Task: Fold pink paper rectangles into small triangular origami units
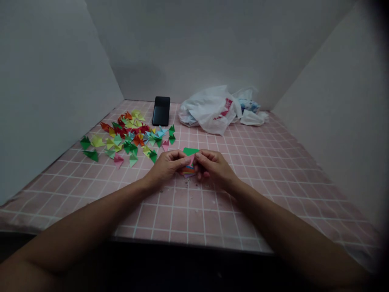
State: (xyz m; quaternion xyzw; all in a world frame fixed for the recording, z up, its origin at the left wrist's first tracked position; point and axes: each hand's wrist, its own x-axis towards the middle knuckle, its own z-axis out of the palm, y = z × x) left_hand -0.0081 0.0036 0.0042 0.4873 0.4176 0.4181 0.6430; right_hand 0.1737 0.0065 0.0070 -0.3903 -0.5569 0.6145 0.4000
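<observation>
Closest to the camera, the long bare left arm and bare right arm are reaching across a pink mat with thin white grid lines. The bare left hand and bare right hand are facing each other, nearly touching. Both hands are mostly closed, with their fingers curled, and they seem to be pinching a small stack of bright paper squares from its two sides. The fingers are hiding much of the stack, so I cannot tell how many sheets are in it. A flat green paper sheet is sticking out at the top, and its long edge is lying left to right. The stack is sitting right in the middle between the hands, so neither hand is nearer to it. Tiny paper bits are lying on the mat just below it. Farther left, a big messy pile of small folded paper triangles is spreading over the mat, closer to the left hand. Beyond them, a black phone is lying flat, and a crumpled white plastic bag is sitting against the white wall.
</observation>
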